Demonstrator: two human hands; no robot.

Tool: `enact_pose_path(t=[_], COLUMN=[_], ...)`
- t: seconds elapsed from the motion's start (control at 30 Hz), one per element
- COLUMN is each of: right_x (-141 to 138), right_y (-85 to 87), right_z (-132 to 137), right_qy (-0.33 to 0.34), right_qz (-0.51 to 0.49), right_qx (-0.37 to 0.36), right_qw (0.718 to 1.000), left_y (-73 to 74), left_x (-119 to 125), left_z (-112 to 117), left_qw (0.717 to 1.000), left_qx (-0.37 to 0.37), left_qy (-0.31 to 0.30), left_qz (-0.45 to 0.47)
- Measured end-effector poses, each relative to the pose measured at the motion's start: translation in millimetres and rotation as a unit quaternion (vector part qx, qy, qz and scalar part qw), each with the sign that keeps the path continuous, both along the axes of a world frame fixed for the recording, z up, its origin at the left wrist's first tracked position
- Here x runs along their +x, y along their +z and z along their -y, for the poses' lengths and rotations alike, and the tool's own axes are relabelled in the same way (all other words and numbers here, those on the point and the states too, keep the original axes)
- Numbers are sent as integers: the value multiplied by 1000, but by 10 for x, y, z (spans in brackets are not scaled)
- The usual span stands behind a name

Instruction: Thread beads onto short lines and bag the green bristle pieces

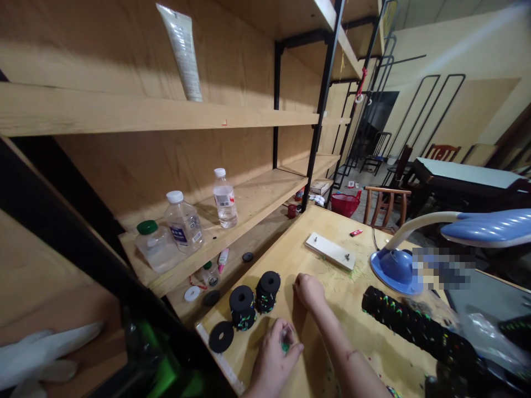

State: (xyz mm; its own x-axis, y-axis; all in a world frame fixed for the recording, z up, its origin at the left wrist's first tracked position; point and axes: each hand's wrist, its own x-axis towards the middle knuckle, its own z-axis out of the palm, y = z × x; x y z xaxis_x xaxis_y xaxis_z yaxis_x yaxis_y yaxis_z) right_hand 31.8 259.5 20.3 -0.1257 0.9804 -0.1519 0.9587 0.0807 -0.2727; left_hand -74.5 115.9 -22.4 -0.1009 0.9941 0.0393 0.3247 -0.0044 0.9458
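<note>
Left hand (271, 359): bottom centre of the frame, fingers curled closed around a small clear piece (285, 340) with green showing inside it.
Right hand (309, 290): just right of centre, resting on the tabletop in a loose curl, nothing visible in it; fully closed or not, impossible to tell.
Held piece: inside the left hand, partly hidden by the fingers, its exact kind too small to tell.
Nearest to the hands: two upright black foam cylinders (255, 298) studded with coloured bits, side by side and almost touching, just left of the right hand; a flat black rubber ring (221, 336) lying just beside them, lower left.
Work surface: a light wooden table (286, 265) running from the centre towards the lower right.
Right of the hands: a long black foam roller (415, 326) with coloured bits, lying across the lower right, a clear plastic bag (485, 337) beside it.
Farther along the table: a white board with two bolts (331, 251) near the top edge, a small red lighter (355, 232) beyond it, and a blue desk lamp (396, 271) at right.
Shelving: wooden shelves (257, 204) on black metal uprights filling the upper left, holding two plastic water bottles (224, 199), a green-capped jar (155, 246), and a white tube (182, 50) higher up.
Lower left corner: white gloves (41, 354).
</note>
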Motion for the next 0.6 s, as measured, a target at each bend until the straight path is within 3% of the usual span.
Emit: enact_pose_path(t=[0.37, 0.6], right_x=[153, 27], right_y=[24, 34], right_z=[61, -28], right_qy=[49, 55], right_qz=[-47, -45], right_qx=[18, 12], right_qw=[998, 997], left_y=[-127, -59], left_x=[20, 0], left_z=[-7, -3], left_qw=[1000, 1000], left_qx=[-1, -3], left_qy=[11, -2], left_qz=[-3, 1])
